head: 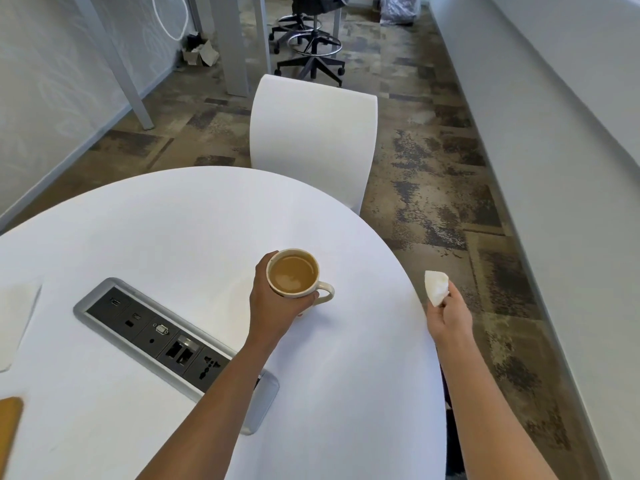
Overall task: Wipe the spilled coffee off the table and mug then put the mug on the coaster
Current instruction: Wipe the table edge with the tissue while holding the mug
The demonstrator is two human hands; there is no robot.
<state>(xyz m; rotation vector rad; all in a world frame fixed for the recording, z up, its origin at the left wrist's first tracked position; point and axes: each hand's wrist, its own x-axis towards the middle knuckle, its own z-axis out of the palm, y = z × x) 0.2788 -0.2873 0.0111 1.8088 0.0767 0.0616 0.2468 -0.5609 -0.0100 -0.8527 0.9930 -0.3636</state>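
Mottled brown carpet runs past a round white tabletop (180, 216), with a white moulded chair (313, 140) pushed up to its far edge and black swivel stools (311, 46) farther back. Set into the tabletop is a grey metal-framed socket panel (162, 336) with dark ports; the left forearm crosses over its near end.

The left hand (273, 299) has its grip wrapped around the body of a cream ceramic mug (294, 275), thumb on the far side and fingers curled under the near side. The mug stands upright, handle pointing right, and is filled nearly to the rim with light brown coffee (292, 274). Whether its base touches the tabletop or is just above it cannot be told.

The right hand (448, 315) is beyond the tabletop's right edge, over the carpet, with its grip pinched closed on a wadded white paper tissue (436, 285) that sticks up from the fingertips.

At the left edge lies a flat white square pad (15, 320), and a tan wooden piece (8, 431), cut off by the frame, lies nearer. Both are well apart from the mug.
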